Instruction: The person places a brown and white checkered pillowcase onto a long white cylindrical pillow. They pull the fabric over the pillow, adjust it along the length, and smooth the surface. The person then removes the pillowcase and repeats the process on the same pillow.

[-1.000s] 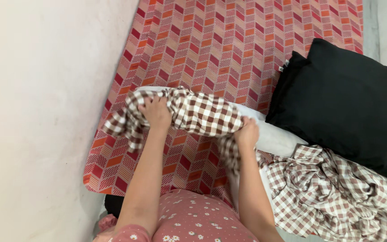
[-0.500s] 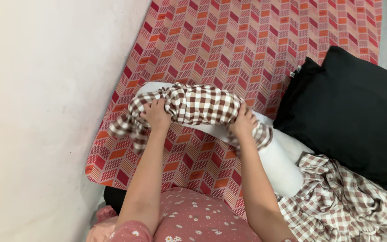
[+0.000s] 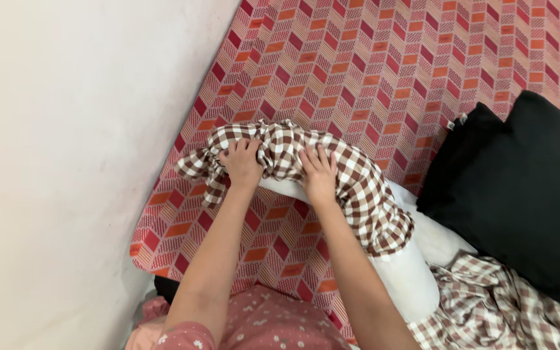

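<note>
Head view, looking down on the bed [image 3: 371,71] with its red and orange chevron sheet; white wall [image 3: 66,162] fills the 9 o'clock side.

I log the left hand [image 3: 242,162] closed in a grip on the bunched end of the brown checked pillowcase [image 3: 358,188], at about 11 o'clock from frame centre; the right hand [image 3: 319,174] lies on the same cloth just beside it, fingers spread and pressing down, whether they pinch the fabric I cannot tell.

The pillowcase covers the upper end of the white pillow [image 3: 409,279]; the pillow lies slanted on the bed, its bare end toward 5 o'clock.

Against half a second ago: the right hand has come in from the pillow's side to sit near the left; the checked cloth now reaches farther down the pillow toward 4 o'clock, its gathered hem past the middle; the left hand holds much the same spot.

A black cushion [image 3: 526,194] sits at 3 o'clock, touching the pillow; a second heap of checked cloth [image 3: 500,304] lies at 5 o'clock against the pillow's bare end.
</note>
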